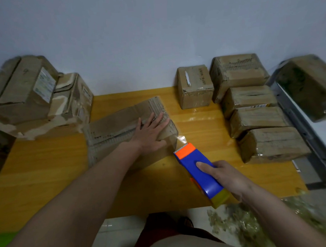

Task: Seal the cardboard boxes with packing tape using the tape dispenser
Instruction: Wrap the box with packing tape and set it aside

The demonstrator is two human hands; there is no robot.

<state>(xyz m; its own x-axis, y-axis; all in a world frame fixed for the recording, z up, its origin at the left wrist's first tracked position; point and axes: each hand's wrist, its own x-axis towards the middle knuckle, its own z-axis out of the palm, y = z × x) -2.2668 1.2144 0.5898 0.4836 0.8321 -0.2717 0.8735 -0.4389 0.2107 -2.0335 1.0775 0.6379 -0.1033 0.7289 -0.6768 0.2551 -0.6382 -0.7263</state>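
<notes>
A long cardboard box lies at an angle in the middle of the yellow wooden table. My left hand presses flat on its right end, fingers straight and spread. My right hand grips a blue and orange tape dispenser, thumb on top. The dispenser's toothed orange tip sits just off the box's right end. A short strip of clear tape runs from the tip to the box's end face.
Several taped boxes are lined up along the table's right side, with a small one near the wall. Worn, torn boxes are piled at the left. A metal rail runs beyond the right edge.
</notes>
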